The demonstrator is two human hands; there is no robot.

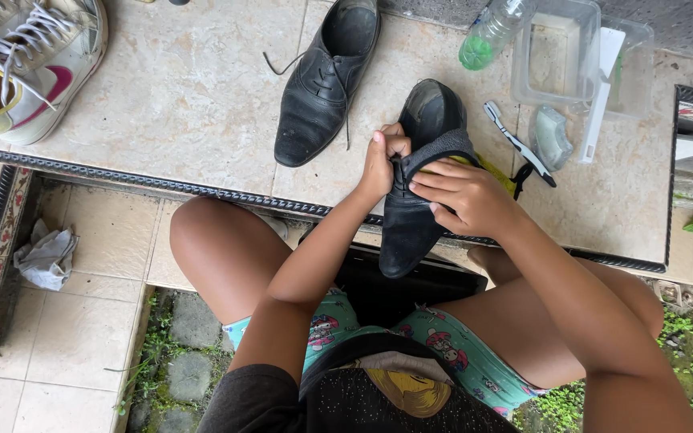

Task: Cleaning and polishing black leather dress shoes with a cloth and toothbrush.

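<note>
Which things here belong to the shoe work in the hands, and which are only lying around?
In use: black leather shoe, dark cloth, left hand, right hand.

Lying about: second black shoe, white sneaker, toothbrush, green-capped bottle, clear plastic tub, crumpled rag.

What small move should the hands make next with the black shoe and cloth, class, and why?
Probably the right hand should draw the dark cloth down toward the toe of the black shoe. The left hand already grips the shoe near its opening, the cloth sits only over the upper part, and the toe lies bare toward the person.
</note>
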